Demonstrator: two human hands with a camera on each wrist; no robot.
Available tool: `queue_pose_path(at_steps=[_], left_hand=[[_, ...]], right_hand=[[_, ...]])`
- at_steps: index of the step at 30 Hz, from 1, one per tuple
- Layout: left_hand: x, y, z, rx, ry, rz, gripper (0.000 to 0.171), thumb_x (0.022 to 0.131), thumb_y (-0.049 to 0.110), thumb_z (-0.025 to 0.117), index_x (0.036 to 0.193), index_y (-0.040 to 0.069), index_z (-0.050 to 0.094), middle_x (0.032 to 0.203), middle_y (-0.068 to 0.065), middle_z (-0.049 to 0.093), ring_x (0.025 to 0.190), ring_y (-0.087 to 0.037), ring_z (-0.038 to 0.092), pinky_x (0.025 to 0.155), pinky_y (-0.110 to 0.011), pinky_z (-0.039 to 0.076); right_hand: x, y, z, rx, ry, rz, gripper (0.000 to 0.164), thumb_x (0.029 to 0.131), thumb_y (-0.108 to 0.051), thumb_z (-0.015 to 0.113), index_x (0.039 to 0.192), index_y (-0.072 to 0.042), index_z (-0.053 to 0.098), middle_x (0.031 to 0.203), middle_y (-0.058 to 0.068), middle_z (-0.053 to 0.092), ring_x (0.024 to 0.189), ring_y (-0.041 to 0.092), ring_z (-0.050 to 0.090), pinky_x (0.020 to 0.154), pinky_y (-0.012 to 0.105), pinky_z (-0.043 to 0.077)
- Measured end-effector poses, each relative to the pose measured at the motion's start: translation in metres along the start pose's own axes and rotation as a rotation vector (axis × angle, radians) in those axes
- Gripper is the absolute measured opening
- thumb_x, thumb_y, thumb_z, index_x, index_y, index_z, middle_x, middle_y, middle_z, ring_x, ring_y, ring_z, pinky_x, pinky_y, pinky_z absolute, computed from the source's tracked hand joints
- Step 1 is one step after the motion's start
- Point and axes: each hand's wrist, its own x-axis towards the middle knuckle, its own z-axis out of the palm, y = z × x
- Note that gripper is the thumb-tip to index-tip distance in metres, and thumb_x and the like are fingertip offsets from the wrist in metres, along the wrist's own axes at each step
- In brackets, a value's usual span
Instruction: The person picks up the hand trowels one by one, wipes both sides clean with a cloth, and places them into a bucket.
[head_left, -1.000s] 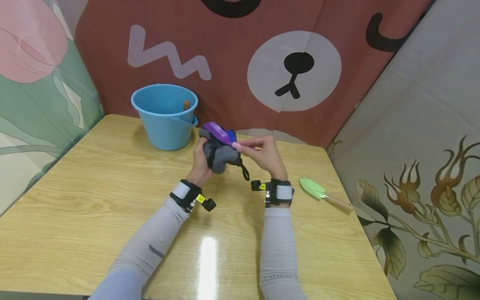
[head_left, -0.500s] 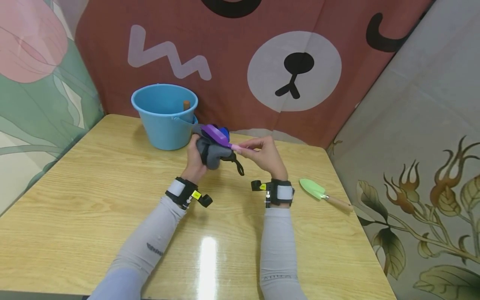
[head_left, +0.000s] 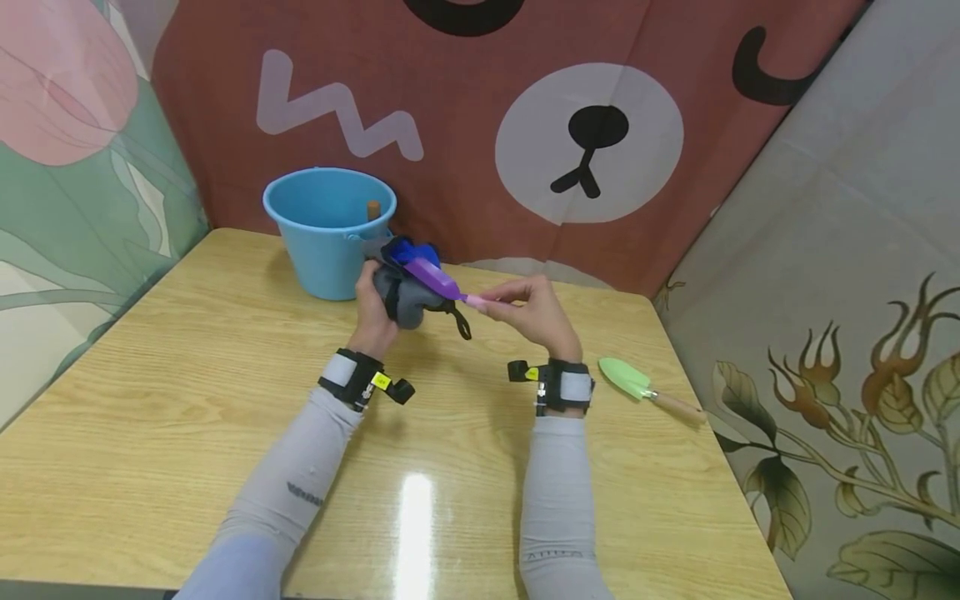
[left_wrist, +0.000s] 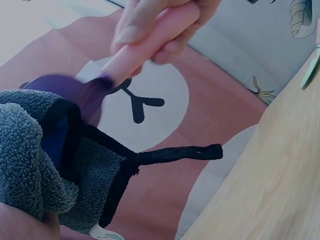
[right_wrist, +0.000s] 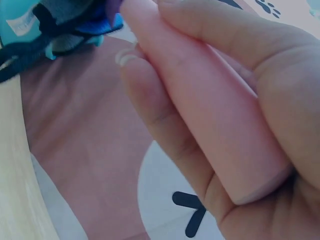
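Observation:
My left hand (head_left: 373, 321) grips a bunched grey terry cloth (head_left: 408, 302) with black edging and a hanging loop. A blue patch of it shows at the top. My right hand (head_left: 542, 315) holds the pink handle (right_wrist: 215, 115) of a small trowel, its thumb and fingers wrapped along it. The trowel's purple blade (head_left: 433, 277) lies against the cloth, tilted up to the left. In the left wrist view, folds of the cloth (left_wrist: 30, 155) hide part of the blade, which is blurred.
A light blue bucket (head_left: 322, 258) stands at the back left, close behind the cloth, with a brown handle end (head_left: 373, 210) showing inside. A green trowel (head_left: 626, 377) with a wooden handle lies at the right of the wooden table (head_left: 187, 400).
My left hand and the cloth have moved left, nearer the bucket. The blade has slid toward the right relative to the cloth, showing more blue. My right hand has stayed almost in place.

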Motion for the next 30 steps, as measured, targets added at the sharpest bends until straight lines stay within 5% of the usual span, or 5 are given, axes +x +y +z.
queue_pose_path(at_steps=[4,11,21,30], left_hand=[[0.002,0.006,-0.002,-0.075,-0.020,0.034,0.028,0.102,0.026,0.040,0.122,0.011,0.051,0.121,-0.001,0.053,0.106,-0.014,0.053,0.096,-0.026,0.045],[-0.001,0.008,0.003,-0.018,-0.042,0.059,0.023,0.101,0.027,0.040,0.115,0.013,0.052,0.115,0.000,0.051,0.101,-0.014,0.052,0.092,-0.025,0.045],[-0.013,-0.017,0.014,0.137,-0.107,-0.026,0.023,0.099,0.027,0.037,0.111,0.015,0.052,0.109,0.003,0.056,0.096,-0.010,0.054,0.086,-0.023,0.046],[-0.022,-0.035,0.016,0.193,-0.169,-0.036,0.028,0.097,0.029,0.038,0.115,0.014,0.053,0.110,0.003,0.057,0.098,-0.011,0.055,0.088,-0.024,0.047]], right_hand=[[-0.005,0.000,-0.008,-0.023,-0.005,0.019,0.022,0.084,-0.035,0.085,0.099,-0.019,0.083,0.095,-0.002,0.077,0.091,0.020,0.067,0.077,0.041,0.056],[-0.010,-0.003,-0.014,0.005,0.082,0.015,0.022,0.084,-0.034,0.085,0.097,-0.016,0.083,0.094,0.001,0.078,0.090,0.020,0.069,0.079,0.039,0.057],[-0.002,-0.004,-0.002,0.099,0.228,-0.074,0.022,0.086,-0.025,0.083,0.099,-0.007,0.082,0.097,0.010,0.078,0.088,0.021,0.073,0.078,0.029,0.060],[-0.002,-0.030,0.006,0.105,0.177,-0.064,0.021,0.087,-0.013,0.081,0.101,0.003,0.079,0.100,0.017,0.077,0.091,0.025,0.074,0.081,0.031,0.060]])
